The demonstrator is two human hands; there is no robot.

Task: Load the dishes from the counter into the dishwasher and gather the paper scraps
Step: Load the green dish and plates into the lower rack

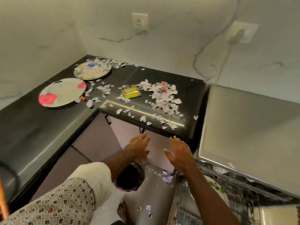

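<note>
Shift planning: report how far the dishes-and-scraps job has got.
Done: one green-spotted plate sits in the open dishwasher rack. In hand: nothing; left hand and right hand are open below the counter edge. Left: the pink-smeared plate and the far plate on the counter, plus paper scraps there and on the floor.

Dishwasher rack (237, 181) blurred, cut off at the lower edge; its plate (218, 188) half behind the forearm (211, 200).

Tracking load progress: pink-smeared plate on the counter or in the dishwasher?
On the counter: the pink-smeared plate lies flat beside paper scraps.
</note>
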